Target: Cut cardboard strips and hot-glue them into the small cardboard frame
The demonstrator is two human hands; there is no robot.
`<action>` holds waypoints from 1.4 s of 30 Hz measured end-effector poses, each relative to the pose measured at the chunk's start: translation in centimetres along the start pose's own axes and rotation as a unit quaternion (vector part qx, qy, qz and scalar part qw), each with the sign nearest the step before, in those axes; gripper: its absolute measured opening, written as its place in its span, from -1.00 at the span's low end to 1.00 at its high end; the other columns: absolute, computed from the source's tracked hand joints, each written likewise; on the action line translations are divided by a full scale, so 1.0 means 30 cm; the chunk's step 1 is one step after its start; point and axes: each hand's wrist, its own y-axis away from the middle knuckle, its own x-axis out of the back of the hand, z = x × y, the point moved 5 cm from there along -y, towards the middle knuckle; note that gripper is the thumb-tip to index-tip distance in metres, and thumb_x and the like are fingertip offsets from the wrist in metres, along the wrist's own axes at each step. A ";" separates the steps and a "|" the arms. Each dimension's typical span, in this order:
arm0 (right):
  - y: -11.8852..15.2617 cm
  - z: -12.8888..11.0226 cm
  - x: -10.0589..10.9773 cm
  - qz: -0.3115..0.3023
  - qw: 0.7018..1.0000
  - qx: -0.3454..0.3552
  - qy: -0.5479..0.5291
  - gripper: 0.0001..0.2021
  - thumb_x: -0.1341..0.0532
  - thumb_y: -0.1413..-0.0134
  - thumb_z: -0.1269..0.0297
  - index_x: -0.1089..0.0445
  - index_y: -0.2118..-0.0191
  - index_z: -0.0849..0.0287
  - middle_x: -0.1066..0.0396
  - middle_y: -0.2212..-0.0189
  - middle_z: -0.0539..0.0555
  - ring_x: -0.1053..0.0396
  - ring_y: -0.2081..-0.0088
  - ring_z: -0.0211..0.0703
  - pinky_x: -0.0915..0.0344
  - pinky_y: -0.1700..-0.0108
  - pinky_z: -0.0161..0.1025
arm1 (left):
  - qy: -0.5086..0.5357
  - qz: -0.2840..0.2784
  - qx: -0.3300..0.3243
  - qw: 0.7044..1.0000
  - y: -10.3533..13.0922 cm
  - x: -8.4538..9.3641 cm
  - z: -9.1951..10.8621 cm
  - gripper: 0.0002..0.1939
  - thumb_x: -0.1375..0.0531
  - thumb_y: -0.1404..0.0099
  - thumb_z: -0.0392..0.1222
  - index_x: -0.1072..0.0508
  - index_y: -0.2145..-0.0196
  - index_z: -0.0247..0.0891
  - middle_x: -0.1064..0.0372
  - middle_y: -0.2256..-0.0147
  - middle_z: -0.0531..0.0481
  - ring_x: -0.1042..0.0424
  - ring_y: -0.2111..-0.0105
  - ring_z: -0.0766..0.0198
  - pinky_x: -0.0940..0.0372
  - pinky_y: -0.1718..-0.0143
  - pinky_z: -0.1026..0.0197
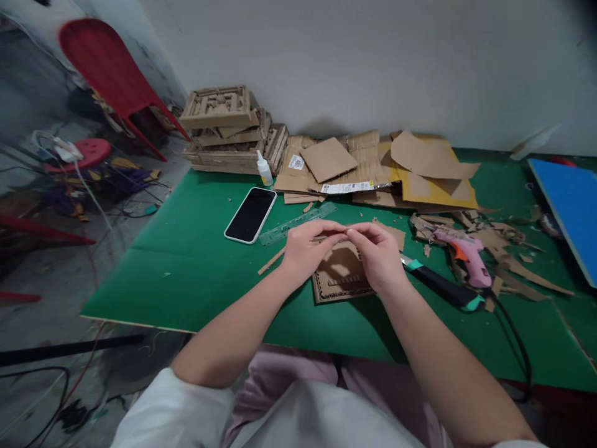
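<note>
My left hand (pixel 305 249) and my right hand (pixel 380 252) meet at their fingertips above a square cardboard panel (pixel 342 292). Both are closed in a pinch on a small piece of brown cardboard (pixel 347 230), mostly covered by the fingers. The panel lies flat on the table and has dark patterned edging and a short raised row near its front. My hands shade part of it. A clear green ruler (pixel 298 223) and a thin cardboard strip (pixel 271 261) lie left of my left hand. Beside my right hand rests a black and teal utility knife (pixel 443 286).
On the green table (pixel 153 261) are a phone (pixel 250 214), a white glue bottle (pixel 264 169) and stacked cardboard frames (pixel 228 130). Flat cardboard sheets (pixel 329 160) lie at the back. A pink glue gun (pixel 473 258) with a black cord sits among scraps, near a blue board (pixel 571 211).
</note>
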 end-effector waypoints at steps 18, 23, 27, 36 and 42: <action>0.020 -0.052 0.018 0.006 0.972 0.127 0.198 -0.92 -0.25 0.02 0.23 -0.45 0.37 0.09 -0.47 0.37 0.00 -0.39 0.29 -0.21 -0.31 0.17 -0.20 | 0.074 -0.004 0.039 0.996 0.003 -0.020 -0.028 -0.96 -0.22 -0.11 -0.30 -0.47 0.41 -0.28 -0.44 0.40 0.01 -0.44 0.39 0.37 -0.39 0.34 0.33; 0.045 -0.117 0.008 0.020 0.900 0.282 0.331 -0.94 -0.22 -0.04 0.34 -0.45 0.36 0.08 -0.48 0.38 0.01 -0.38 0.29 -0.19 -0.29 0.16 -0.16 | 0.119 -0.019 0.091 0.988 0.014 -0.036 -0.039 -0.94 -0.23 -0.11 -0.27 -0.47 0.40 -0.29 -0.48 0.43 0.02 -0.48 0.45 0.36 -0.42 0.35 0.31; 0.046 -0.118 0.003 0.008 0.894 0.290 0.342 -0.94 -0.20 -0.05 0.37 -0.41 0.39 0.12 -0.47 0.41 0.01 -0.36 0.31 -0.22 -0.28 0.19 -0.19 | 0.099 -0.025 0.085 0.991 0.017 -0.033 -0.032 -0.92 -0.24 -0.13 -0.25 -0.51 0.38 -0.26 -0.51 0.40 0.02 -0.51 0.41 0.32 -0.44 0.32 0.30; 0.029 -0.065 0.016 0.010 0.954 0.157 0.257 -0.93 -0.17 -0.05 0.28 -0.35 0.41 0.10 -0.37 0.41 0.01 -0.34 0.31 -0.21 -0.27 0.19 -0.20 | -0.022 -0.031 -0.019 0.999 0.019 -0.029 -0.010 -0.84 -0.25 -0.14 -0.28 -0.54 0.27 -0.17 -0.53 0.29 0.02 -0.50 0.31 0.30 -0.41 0.23 0.24; 0.031 -0.065 0.016 0.018 0.955 0.151 0.256 -0.93 -0.17 -0.04 0.28 -0.33 0.42 0.11 -0.36 0.42 0.00 -0.33 0.32 -0.22 -0.26 0.20 -0.22 | -0.101 -0.010 -0.092 0.991 0.023 -0.027 0.014 -0.86 -0.22 -0.17 -0.31 -0.53 0.29 -0.20 -0.53 0.31 0.02 -0.51 0.32 0.31 -0.40 0.24 0.27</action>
